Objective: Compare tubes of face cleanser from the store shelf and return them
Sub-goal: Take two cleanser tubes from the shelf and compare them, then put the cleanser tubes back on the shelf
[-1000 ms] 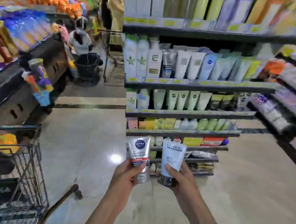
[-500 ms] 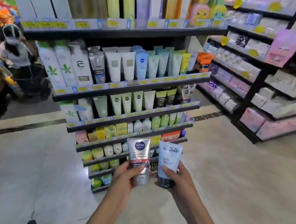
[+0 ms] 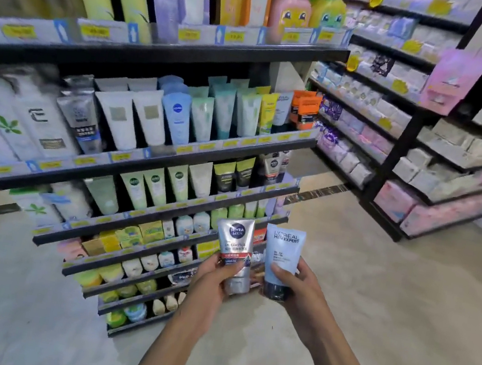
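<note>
In the head view, two bare hands are raised side by side in front of the store shelf, each holding one tube, so two tubes are held in all. The left hand point(image 3: 211, 285) has its fingers curled round the lower part of a silver-grey plastic tube with a dark blue round Nivea Men logo and a red band point(image 3: 234, 252); the thumb lies across the red band and the silver cap points down. The right hand point(image 3: 299, 292) grips a light blue plastic tube printed L'Oreal Men Expert, with a dark cap point(image 3: 281, 259); its thumb presses the front just above the cap, the other fingers wrapped behind. Both tubes stand upright, cap down, just beside each other, and whether they touch cannot be told.

Behind them stands a black metal shelf unit with yellow price labels point(image 3: 165, 53), its tiers slanting down to the right. The tier at mid-height carries a row of standing tubes, among them two white ones with a grey square point(image 3: 136, 118), one pale blue tube point(image 3: 177, 118) and two orange packs point(image 3: 306, 110) at its right end. The tier below holds three green tubes with round dark logos point(image 3: 155, 187). A second black rack of pale and pink packets point(image 3: 443, 170) stands to the right, across a beige tiled floor point(image 3: 342, 293).
</note>
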Demonstrator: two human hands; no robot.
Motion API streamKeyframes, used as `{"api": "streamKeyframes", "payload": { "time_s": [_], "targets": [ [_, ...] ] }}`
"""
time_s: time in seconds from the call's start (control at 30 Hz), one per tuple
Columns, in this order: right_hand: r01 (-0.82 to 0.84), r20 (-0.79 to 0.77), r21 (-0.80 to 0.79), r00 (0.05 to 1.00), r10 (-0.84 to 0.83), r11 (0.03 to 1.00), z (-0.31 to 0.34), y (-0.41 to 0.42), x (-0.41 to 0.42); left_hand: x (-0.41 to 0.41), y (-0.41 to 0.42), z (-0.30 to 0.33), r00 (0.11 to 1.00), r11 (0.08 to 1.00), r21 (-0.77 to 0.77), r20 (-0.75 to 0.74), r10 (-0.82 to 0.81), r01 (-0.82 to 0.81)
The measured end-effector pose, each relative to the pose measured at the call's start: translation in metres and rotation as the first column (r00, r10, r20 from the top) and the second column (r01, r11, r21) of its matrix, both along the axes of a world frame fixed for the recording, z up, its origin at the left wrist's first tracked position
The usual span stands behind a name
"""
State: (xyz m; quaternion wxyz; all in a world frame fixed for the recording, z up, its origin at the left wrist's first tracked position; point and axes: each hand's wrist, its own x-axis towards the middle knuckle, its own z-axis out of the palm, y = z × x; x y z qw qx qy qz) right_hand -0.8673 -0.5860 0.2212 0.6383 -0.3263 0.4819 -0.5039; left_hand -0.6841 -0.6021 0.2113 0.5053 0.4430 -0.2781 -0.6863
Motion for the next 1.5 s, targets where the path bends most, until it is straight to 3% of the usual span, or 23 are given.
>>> {"api": "streamKeyframes", "payload": {
  "time_s": [0.33, 0.83, 1.1, 1.5],
  "targets": [
    [-0.016, 0.026, 0.009, 1.0, 0.016, 1.0, -0.004, -0.087, -0.085, -0.083, -0.089, -0.012, 0.991, 0.999, -0.009, 0.129, -0.03, 0.031],
    [-0.205, 0.033, 0.091, 0.979, 0.203, 0.975, -0.014, -0.228, -0.247, -0.245, -0.202, -0.032, 0.955, 0.978, 0.056, 0.233, 0.183, -0.201],
    [-0.265, 0.047, 0.147, 0.964, 0.261, 0.953, -0.027, -0.275, -0.267, -0.273, -0.272, -0.054, 0.895, 0.962, 0.052, 0.384, 0.229, -0.268],
    [-0.282, 0.087, 0.202, 0.959, 0.27, 0.938, -0.063, -0.305, -0.265, -0.281, -0.38, -0.098, 0.742, 0.917, -0.136, 0.548, 0.386, -0.376]
  ]
}}
